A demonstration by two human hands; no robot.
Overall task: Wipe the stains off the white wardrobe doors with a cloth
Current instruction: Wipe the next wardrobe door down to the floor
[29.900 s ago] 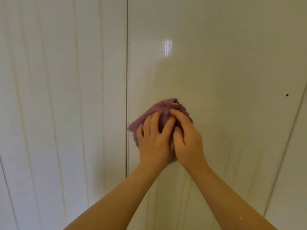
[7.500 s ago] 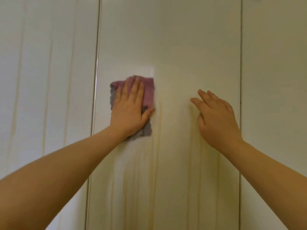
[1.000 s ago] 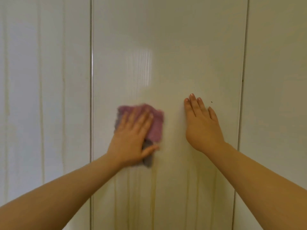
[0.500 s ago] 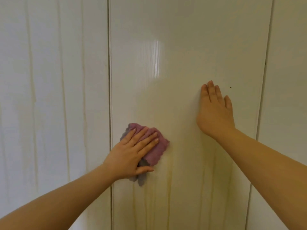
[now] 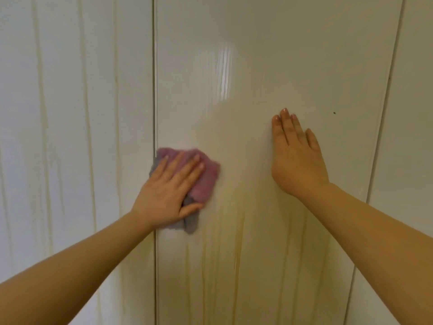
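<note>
Cloth (image 5: 203, 178) is pinned flat to middle wardrobe door (image 5: 246, 66) at its left seam by left hand (image 5: 167, 195), fingers spread. Right hand (image 5: 296, 163) is braced flat, fingers together. Risk: yellow streaks (image 5: 239, 242) below get smeared, not lifted, if cloth is saturated.

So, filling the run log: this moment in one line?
left hand flat on cloth | right hand braces middle door | streaks below
</note>
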